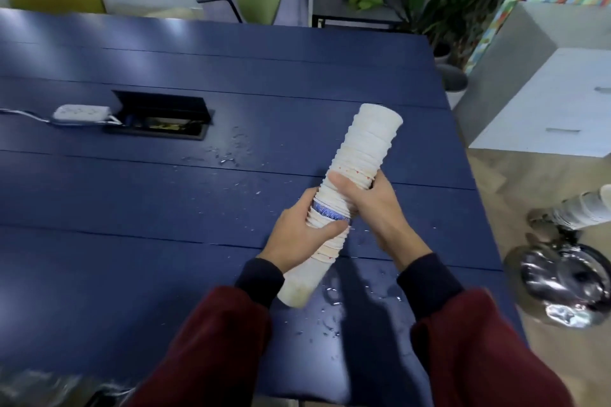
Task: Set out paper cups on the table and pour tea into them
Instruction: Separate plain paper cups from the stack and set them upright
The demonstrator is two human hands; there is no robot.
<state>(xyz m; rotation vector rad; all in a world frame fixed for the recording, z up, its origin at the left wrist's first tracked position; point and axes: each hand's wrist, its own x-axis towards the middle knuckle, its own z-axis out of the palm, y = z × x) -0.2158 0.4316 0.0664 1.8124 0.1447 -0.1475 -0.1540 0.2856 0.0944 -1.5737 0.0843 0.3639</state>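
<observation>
The stack of paper cups (367, 145) was off the table (132, 208), held tilted above its near right part, one end towards the person and the other pointing away and up. The left hand (297, 238) was wrapped round the lower part, thumb across the front. The right hand (373, 208) was curled round the middle just above it, the two hands nearly touching. No cup stood on the table yet, so the task looked barely begun, and the step seemed to be splitting the stack or freeing cups from it. To do that well, one hand would best hold firm while the other twisted slightly and pulled along the stack's length, with light pressure so the thin rims did not crush. Water droplets (231, 155) lay on the table, so cups might be better set on a dry patch. Which end held the open mouths was hard to tell through the blur
</observation>
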